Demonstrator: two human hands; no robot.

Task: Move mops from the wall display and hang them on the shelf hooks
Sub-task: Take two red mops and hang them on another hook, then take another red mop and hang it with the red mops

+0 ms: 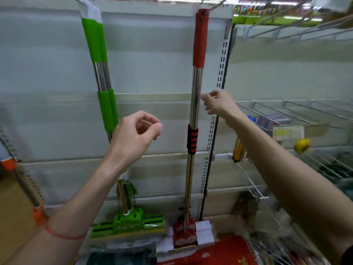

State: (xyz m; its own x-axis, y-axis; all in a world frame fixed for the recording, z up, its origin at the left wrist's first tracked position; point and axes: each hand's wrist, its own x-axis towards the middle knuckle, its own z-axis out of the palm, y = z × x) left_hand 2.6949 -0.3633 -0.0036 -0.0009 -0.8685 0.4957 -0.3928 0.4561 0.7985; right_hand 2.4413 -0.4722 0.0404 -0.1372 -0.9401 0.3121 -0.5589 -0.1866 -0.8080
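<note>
A red-handled mop (196,88) hangs upright from a metal hook (214,5) at the top, its red and white sponge head (191,234) low down. Left of it two green-handled mops (104,77) hang together from another hook, with green sponge heads (131,222) at the bottom. My right hand (219,102) is just right of the red mop's chrome pole, fingers loosely curled, holding nothing. My left hand (135,131) is raised between the green and red mops, thumb and fingers loosely curled, not touching either.
A white back panel (152,64) with a slotted upright (221,73) stands behind the mops. Wire shelves (296,111) with a yellow item (301,146) fill the right side. An orange-trimmed pole (19,178) leans at the left edge. Red packaging (219,253) lies below.
</note>
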